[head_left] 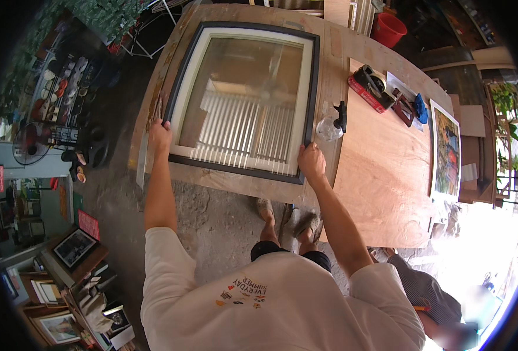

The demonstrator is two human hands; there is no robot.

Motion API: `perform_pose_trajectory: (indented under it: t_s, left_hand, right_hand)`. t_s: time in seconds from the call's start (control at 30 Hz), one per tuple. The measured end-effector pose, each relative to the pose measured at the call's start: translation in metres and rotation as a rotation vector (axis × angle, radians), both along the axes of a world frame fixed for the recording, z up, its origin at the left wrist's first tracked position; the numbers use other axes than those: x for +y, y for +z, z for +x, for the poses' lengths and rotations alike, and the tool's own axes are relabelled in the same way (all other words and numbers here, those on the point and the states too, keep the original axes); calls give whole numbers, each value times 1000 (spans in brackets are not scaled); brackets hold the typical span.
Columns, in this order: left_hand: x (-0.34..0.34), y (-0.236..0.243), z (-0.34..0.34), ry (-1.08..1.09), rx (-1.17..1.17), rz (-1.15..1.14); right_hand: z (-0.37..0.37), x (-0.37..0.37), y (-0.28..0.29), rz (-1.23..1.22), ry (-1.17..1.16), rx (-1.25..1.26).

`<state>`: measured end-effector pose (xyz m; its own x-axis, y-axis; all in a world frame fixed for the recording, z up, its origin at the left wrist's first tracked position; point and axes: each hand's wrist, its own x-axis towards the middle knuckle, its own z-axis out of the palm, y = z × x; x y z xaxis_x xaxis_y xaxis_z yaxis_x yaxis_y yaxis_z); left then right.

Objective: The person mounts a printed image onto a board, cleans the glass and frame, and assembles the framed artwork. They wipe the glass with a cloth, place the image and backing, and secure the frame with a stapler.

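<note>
A dark grey picture frame [315, 70] with a cream inner border and a glass pane [244, 88] showing striped reflections lies on a wooden worktable [148, 134]. My left hand [159, 136] is closed on the frame's left edge, low down. At the lower right corner my right hand [312, 161] grips the same frame. Just right of it stands a clear spray bottle [329, 126] with a black trigger. A long thin object [158, 108] lies by my left hand, too small to make out.
A plywood sheet [376, 181] holds a red-and-black tape dispenser [364, 93], tools [408, 105] and a colourful print [444, 149]. A red bucket [387, 29] is behind the table. A fan [31, 143] and stacked frames [71, 251] are left. Another person [422, 292] is at lower right.
</note>
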<state>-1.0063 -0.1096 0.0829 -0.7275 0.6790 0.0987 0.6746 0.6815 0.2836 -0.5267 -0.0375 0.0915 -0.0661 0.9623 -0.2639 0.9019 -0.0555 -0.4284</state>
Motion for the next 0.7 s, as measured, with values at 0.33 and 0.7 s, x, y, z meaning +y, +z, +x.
perform_pose_trajectory:
  t_s: [0.33,0.7]
  left_hand:
    - [-8,19,-27,-170,-136,122]
    - [-33,53,-24,-252,-365,136]
  right_hand:
    - [15,18,2,-121,-198,139]
    - [-3,1,19,141,-308,399]
